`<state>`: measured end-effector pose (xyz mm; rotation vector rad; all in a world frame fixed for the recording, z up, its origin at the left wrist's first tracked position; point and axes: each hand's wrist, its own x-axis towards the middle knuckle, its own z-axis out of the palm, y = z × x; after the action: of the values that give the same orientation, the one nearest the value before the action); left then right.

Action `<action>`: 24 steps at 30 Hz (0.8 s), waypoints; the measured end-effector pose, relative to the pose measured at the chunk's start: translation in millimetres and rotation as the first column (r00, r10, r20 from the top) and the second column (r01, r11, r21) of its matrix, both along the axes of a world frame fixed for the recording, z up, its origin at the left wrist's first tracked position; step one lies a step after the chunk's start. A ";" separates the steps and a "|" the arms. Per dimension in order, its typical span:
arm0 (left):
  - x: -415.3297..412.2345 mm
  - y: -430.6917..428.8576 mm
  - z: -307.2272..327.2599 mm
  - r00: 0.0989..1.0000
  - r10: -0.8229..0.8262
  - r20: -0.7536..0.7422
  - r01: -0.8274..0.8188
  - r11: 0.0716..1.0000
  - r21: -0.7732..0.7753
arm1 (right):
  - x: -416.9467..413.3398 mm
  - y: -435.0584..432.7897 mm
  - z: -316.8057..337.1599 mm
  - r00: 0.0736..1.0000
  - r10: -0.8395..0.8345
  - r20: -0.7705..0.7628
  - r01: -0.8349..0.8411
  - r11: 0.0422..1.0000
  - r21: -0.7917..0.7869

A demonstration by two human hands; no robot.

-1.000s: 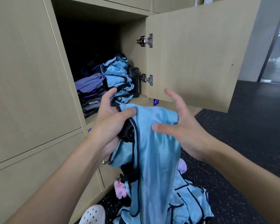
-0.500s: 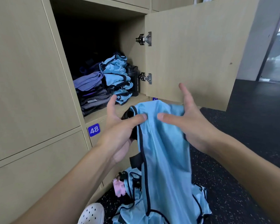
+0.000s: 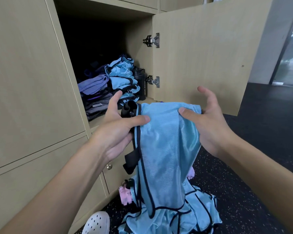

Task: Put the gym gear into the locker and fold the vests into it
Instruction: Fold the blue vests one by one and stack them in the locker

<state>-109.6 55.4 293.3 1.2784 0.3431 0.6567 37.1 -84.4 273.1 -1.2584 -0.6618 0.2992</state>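
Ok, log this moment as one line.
phase: folding | left hand: pinches blue vest top | right hand: pinches blue vest top | locker: open, folded vests inside | floor: vest pile

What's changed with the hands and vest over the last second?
The right hand slid rightward, away from the left hand, along the top of the blue vest, spreading it. Both hands kept pinching it. The folded stack in the locker, the open door and the floor pile are unchanged.
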 end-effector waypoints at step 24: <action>-4.2 20.1 1.2 0.991 0.065 -0.120 -0.064 0.998 0.018 | 6.4 -13.3 8.3 0.975 0.133 0.179 -0.084 0.962 -0.260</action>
<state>-113.9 75.5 294.6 1.3282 0.4816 0.6390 43.5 -97.7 281.4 -1.5097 -0.8849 0.3620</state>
